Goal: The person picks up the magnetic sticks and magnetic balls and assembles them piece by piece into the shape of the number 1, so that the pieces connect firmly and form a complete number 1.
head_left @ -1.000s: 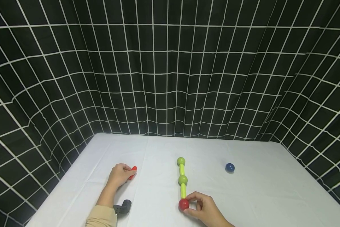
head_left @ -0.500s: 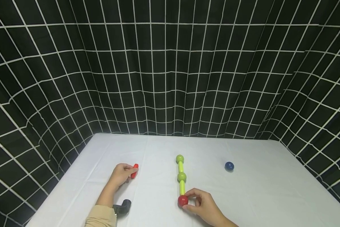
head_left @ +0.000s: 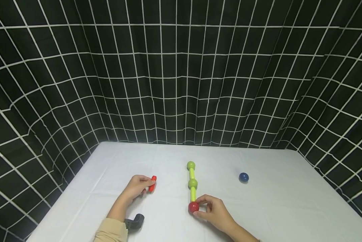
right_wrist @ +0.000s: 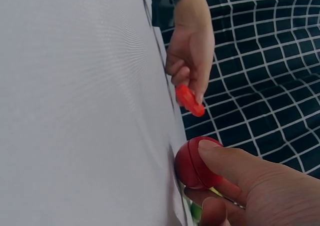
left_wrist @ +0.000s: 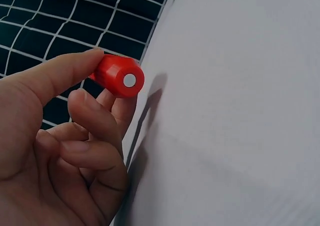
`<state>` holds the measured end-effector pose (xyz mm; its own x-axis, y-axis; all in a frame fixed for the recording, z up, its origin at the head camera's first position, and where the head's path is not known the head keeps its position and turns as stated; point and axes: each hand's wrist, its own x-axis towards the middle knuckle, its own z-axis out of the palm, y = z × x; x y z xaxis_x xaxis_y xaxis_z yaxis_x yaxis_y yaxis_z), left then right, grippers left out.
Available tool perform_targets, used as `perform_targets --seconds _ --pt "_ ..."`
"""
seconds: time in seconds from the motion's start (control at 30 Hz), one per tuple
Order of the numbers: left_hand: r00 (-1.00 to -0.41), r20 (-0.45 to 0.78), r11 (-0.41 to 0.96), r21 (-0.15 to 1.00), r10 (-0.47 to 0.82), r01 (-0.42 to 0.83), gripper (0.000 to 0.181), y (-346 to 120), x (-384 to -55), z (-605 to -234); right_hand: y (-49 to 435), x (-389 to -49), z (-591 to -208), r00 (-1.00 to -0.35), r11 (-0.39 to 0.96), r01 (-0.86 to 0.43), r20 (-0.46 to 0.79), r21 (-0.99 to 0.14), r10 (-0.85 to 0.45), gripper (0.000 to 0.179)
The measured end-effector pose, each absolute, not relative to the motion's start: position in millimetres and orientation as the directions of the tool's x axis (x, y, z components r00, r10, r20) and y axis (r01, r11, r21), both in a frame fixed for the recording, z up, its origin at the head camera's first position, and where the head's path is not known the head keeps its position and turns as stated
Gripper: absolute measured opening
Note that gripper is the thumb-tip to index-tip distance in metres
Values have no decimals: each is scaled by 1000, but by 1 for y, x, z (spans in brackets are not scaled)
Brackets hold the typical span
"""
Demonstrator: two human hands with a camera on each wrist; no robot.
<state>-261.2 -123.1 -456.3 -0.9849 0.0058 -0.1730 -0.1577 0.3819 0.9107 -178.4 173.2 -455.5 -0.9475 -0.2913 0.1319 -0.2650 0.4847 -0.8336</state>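
Note:
My left hand (head_left: 137,186) pinches a short red rod (head_left: 152,184) between thumb and fingers, to the left of the chain. In the left wrist view a pale round disc shows in the end of the red rod (left_wrist: 120,76). My right hand (head_left: 215,212) grips a red ball (head_left: 193,207) with thumb and fingertips. From that ball a straight chain runs away from me: a yellow-green rod (head_left: 193,194), a green ball (head_left: 192,183), another yellow-green rod (head_left: 191,173) and a far green ball (head_left: 191,165). The right wrist view shows the red ball (right_wrist: 192,163) with a seam round it.
A dark blue ball (head_left: 243,177) lies on the white-covered table (head_left: 277,201), right of the chain. A black curtain with a white grid (head_left: 169,84) surrounds the table's back and sides. A dark wrist-worn device (head_left: 135,222) sits on the left wrist.
My left hand has carried the red rod to the right, closer to the chain. The right hand has pushed the red ball and the whole chain slightly away from me.

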Motion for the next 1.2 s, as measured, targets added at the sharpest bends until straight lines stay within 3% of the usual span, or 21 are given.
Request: perform_targets --seconds 0.53,0.8,1.2 --pt "-947 -206 391 915 248 -96 38 -90 -250 -456 166 -189 -458 -950 482 -265 142 -835 -277 29" --pt "-921 -219 405 911 322 -75 31 -83 -245 -453 163 -195 -459 -950 479 -277 161 -833 -269 29" --pt "-832 -240 378 925 500 -39 25 -73 -234 -447 162 -198 -459 -955 463 -251 138 -850 -263 31"
